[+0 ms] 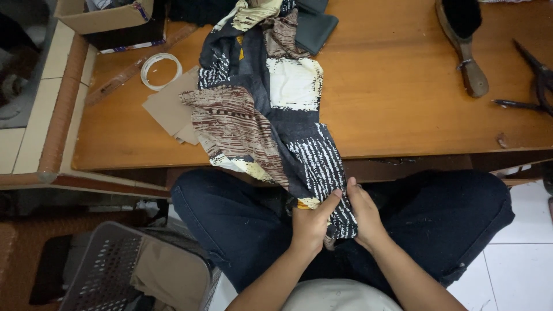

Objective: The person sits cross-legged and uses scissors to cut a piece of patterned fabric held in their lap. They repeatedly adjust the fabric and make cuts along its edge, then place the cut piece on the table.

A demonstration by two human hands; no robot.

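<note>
While both hands point(340, 216) clamp patterned cloth point(271, 115), cardboard pieces point(167, 106) and tape roll point(160, 70) lie beside it.

The cloth point(271, 115) hangs off the table point(403, 115) into the lap, brush point(464, 46) right.

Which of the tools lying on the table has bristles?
The wooden-handled brush at the table's far right: it has dark bristles, unlike the scissors and pen beside it.

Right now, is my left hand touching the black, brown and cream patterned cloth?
Touching: the head view shows the left hand gripping the patterned cloth at its lower end.
</note>
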